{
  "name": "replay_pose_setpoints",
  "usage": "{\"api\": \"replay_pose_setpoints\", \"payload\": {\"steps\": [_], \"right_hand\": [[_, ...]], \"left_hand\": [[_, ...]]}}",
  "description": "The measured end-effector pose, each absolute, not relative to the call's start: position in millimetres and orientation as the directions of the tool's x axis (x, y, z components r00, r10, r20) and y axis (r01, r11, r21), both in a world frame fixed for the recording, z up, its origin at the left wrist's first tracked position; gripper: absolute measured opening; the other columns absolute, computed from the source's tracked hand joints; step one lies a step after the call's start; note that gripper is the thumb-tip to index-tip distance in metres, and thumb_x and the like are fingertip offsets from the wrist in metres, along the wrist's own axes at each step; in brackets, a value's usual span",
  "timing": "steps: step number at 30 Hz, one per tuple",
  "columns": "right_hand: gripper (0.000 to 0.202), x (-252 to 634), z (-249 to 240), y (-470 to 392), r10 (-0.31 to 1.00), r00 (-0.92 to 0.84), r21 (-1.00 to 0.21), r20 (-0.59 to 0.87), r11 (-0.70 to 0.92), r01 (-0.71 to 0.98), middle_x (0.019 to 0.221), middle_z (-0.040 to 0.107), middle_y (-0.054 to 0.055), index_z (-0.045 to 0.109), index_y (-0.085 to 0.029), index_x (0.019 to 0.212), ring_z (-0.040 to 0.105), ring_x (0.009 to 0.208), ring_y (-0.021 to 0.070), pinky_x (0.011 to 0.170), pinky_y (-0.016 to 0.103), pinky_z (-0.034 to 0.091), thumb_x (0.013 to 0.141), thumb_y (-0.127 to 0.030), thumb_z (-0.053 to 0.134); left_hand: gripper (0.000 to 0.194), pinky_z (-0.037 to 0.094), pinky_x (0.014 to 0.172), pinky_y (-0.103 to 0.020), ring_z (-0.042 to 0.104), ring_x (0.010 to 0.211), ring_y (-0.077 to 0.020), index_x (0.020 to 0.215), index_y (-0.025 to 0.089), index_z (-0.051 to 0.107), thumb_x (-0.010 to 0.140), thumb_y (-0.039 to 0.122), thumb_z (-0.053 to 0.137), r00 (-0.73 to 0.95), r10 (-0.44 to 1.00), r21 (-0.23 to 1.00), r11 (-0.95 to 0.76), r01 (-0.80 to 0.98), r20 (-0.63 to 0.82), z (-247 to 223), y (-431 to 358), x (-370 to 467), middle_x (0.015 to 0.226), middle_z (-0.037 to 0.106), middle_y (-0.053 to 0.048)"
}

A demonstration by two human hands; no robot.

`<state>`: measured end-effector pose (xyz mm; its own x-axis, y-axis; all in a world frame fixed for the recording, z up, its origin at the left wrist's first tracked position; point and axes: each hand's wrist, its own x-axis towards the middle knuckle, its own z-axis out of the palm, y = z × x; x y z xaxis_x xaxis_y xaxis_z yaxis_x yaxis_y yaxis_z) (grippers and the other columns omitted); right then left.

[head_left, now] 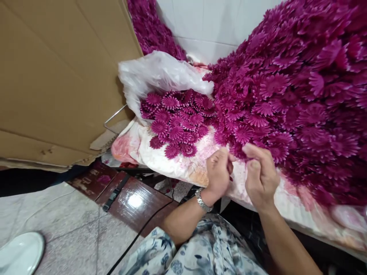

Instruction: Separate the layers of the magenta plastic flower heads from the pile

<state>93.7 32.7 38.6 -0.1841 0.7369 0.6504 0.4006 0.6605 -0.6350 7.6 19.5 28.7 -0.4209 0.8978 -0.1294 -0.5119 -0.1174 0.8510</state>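
Note:
My left hand (pixel 219 171), with a metal watch on its wrist, is closed, fingers curled in above the edge of the stained white cloth (pixel 183 170). My right hand (pixel 261 177) is a short way to its right, its thumb and bent fingers drawn together. Whatever either hand pinches is too small or hidden to make out. Just beyond both hands rises a big heap of magenta artificial flower heads (pixel 275 110). A smaller group of stacked magenta flower heads (pixel 176 126) lies to the left on the cloth, partly inside a clear plastic bag (pixel 166 70).
A large cardboard box (pixel 65 76) stands at the left, a bent metal wire (pixel 114 114) beside it. More magenta flowers (pixel 160 30) are piled behind, against a white tiled wall (pixel 206 23). Below are a dark red wrapped board (pixel 134 198), a black cable (pixel 143 227) and a white round object (pixel 21 254).

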Motion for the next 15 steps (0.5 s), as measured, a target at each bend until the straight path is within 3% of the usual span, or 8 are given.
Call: {"api": "replay_pose_setpoints", "payload": {"steps": [3, 6, 10, 15], "right_hand": [[0.049, 89, 40, 44, 0.882, -0.195, -0.829, 0.428, 0.470, 0.303, 0.134, 0.052, 0.009, 0.042, -0.024, 0.136, 0.050, 0.122, 0.0214, 0.102, 0.044, 0.042, 0.094, -0.046, 0.032], [0.056, 93, 32, 40, 0.926, -0.196, -0.893, 0.324, 0.368, 0.260, 0.144, 0.043, 0.006, 0.035, -0.028, 0.141, 0.043, 0.132, 0.0206, 0.109, 0.046, 0.036, 0.094, -0.053, 0.020], [0.057, 106, 19, 7, 0.931, -0.171, -0.861, 0.322, 0.363, 0.356, 0.149, 0.036, 0.003, 0.034, -0.032, 0.141, 0.032, 0.139, 0.0219, 0.113, 0.050, 0.029, 0.093, -0.056, 0.015], [0.060, 122, 19, -15, 0.950, -0.124, -0.916, 0.285, 0.309, 0.255, 0.154, 0.025, 0.002, 0.022, -0.031, 0.146, 0.023, 0.143, 0.0251, 0.116, 0.053, 0.024, 0.093, -0.055, 0.007]], "left_hand": [[0.032, 0.047, 0.079, -0.024, 0.060, 0.085, -0.0133, 0.093, 0.019, 0.059, 0.090, 0.047, 0.044, -0.407, 0.912, 0.907, -0.218, -0.360, 0.057, 40, 17, 25, 0.091, 0.064, -0.004], [0.040, 0.034, 0.106, -0.031, 0.046, 0.123, -0.0171, 0.125, 0.020, 0.046, 0.095, 0.042, 0.033, -0.300, 0.945, 0.929, -0.222, -0.297, 0.130, 46, 16, 33, 0.133, 0.050, -0.010], [0.050, 0.022, 0.114, -0.034, 0.034, 0.135, -0.0206, 0.138, 0.021, 0.038, 0.095, 0.044, 0.028, -0.239, 0.957, 0.915, -0.240, -0.324, 0.166, 42, 14, 39, 0.144, 0.040, -0.009], [0.067, 0.011, 0.119, -0.036, 0.019, 0.143, -0.0238, 0.146, 0.025, 0.028, 0.090, 0.060, 0.023, -0.073, 0.954, 0.896, -0.300, -0.326, 0.292, 39, 8, 55, 0.155, 0.024, -0.003]]}}
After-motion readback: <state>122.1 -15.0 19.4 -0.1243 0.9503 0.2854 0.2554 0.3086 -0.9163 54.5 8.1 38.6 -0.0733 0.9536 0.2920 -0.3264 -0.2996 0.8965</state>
